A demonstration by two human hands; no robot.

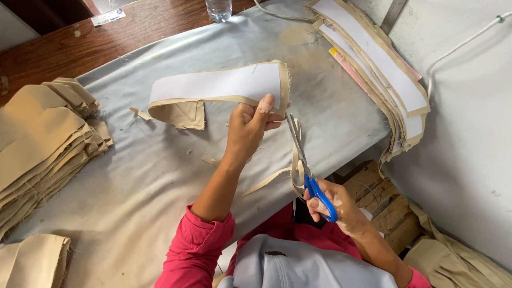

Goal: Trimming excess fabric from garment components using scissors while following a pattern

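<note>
My left hand [249, 127] grips the near end of a long curved tan fabric strip with a white paper-like facing [218, 85], held up off the grey table cover [160, 170]. My right hand [333, 205] holds blue-handled scissors [304, 160], blades pointing up at the strip's end just right of my left thumb. A thin tan trimming [272, 178] hangs down from the blades, curling beside them.
A stack of faced tan strips [384, 69] lies at the table's right edge. Piles of tan fabric pieces [42, 149] sit on the left, another pile [32, 261] at bottom left. A clear bottle [218, 8] stands at the far edge. Wooden pallet [384, 202] and fabric lie below right.
</note>
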